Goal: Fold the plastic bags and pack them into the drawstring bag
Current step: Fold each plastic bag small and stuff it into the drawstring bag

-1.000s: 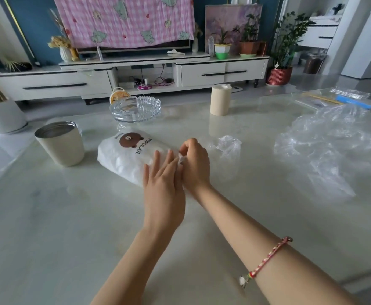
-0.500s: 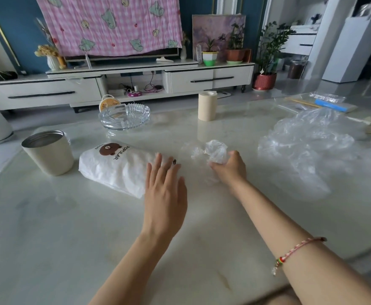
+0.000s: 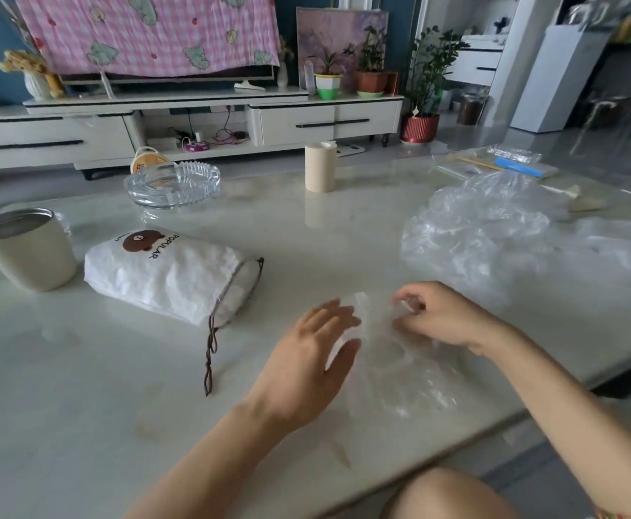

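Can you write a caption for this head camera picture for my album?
On the table, the left hand and right hand handle a clear plastic bag beside the white drawstring bag.

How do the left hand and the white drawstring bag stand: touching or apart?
Apart. The head view shows bare table between the left hand and the drawstring bag, cord included.

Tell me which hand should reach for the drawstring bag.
Probably left: the left hand is open and nearer the drawstring bag, while the right hand pinches the plastic bag farther from it.
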The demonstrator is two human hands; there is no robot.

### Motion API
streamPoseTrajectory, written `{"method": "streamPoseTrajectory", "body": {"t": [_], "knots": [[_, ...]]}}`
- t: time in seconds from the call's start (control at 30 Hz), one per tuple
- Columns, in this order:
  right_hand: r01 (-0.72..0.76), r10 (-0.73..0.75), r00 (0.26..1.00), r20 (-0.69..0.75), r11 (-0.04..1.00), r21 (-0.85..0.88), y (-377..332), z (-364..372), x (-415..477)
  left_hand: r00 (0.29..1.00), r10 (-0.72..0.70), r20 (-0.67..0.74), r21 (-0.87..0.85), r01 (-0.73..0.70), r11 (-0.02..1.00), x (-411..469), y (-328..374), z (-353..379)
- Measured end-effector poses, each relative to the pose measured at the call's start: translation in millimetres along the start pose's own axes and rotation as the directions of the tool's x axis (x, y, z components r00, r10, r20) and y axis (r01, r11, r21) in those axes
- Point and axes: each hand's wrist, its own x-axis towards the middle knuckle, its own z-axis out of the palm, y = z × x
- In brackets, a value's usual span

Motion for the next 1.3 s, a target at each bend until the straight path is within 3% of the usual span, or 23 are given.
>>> {"method": "streamPoseTrajectory", "body": {"t": [0.07, 0.13, 0.2, 0.27, 0.37, 0.57, 0.63, 0.7, 0.73, 0.8, 0.87, 0.9, 1.0, 1.1, 1.23, 1.3], "knots": [[0.036, -0.104, 0.955, -0.277, 0.97, -0.24, 8, 9, 1, 0.974, -0.081, 0.209, 0.122, 0.056, 0.991, -3, -1, 7], [0.155, -0.372, 0.779, -0.505, 0.895, -0.419, 11, 23, -5, 0.945, -0.156, 0.286, 0.259, 0.08, 0.962, -4, -4, 12], [0.387, -0.571, 0.681, -0.458, 0.812, -0.438, 9, 45, -10, 0.917, -0.215, 0.337, 0.361, 0.085, 0.929, -5, -4, 13], [0.499, -0.595, 0.77, -0.229, 0.786, -0.365, 6, 66, -13, 0.894, -0.248, 0.373, 0.405, 0.083, 0.91, -6, -4, 11], [0.384, -0.448, 0.894, -0.013, 0.782, -0.49, 18, 68, -12, 0.855, -0.318, 0.409, 0.452, 0.113, 0.885, -10, -7, 7], [0.305, -0.348, 0.936, 0.05, 0.732, -0.61, 41, 43, -19, 0.808, -0.411, 0.422, 0.488, 0.18, 0.854, -9, 1, 7], [0.296, -0.354, 0.935, 0.037, 0.714, -0.634, 42, 44, -21, 0.845, -0.371, 0.384, 0.454, 0.177, 0.873, -9, 4, 10], [0.338, -0.392, 0.92, 0.009, 0.782, -0.524, 42, 46, -19, 0.94, -0.158, 0.304, 0.325, 0.053, 0.944, -7, 3, 9], [0.349, -0.392, 0.918, -0.059, 0.868, -0.353, 41, 45, -18, 0.974, -0.023, 0.227, 0.215, -0.027, 0.976, -8, 2, 9], [0.372, -0.349, 0.894, -0.282, 0.928, 0.03, 41, 35, -27, 0.982, 0.119, 0.145, -0.033, -0.115, 0.993, -12, 4, 7], [0.417, -0.333, 0.842, -0.424, 0.901, 0.122, 44, 20, -40, 0.964, 0.174, 0.203, -0.096, -0.157, 0.983, -14, 7, 6], [0.409, -0.327, 0.858, -0.397, 0.902, 0.141, 45, 14, -47, 0.957, 0.188, 0.219, -0.059, -0.18, 0.982, -15, 7, 8], [0.353, -0.335, 0.934, -0.126, 0.917, 0.184, 50, 9, -64, 0.961, 0.208, 0.181, -0.005, -0.211, 0.978, -14, 3, 15], [0.318, -0.319, 0.947, 0.033, 0.947, 0.04, 56, 17, -66, 0.994, 0.086, 0.064, -0.115, -0.078, 0.99, -8, 7, 16], [0.336, -0.32, 0.922, -0.218, 0.941, 0.038, 54, 18, -43, 0.961, -0.269, -0.061, -0.313, 0.237, 0.92, -2, 9, 8], [0.306, -0.271, 0.924, -0.271, 0.947, 0.098, 52, 16, -27, 0.935, -0.351, -0.048, -0.341, 0.315, 0.886, 1, 10, 5]]}}
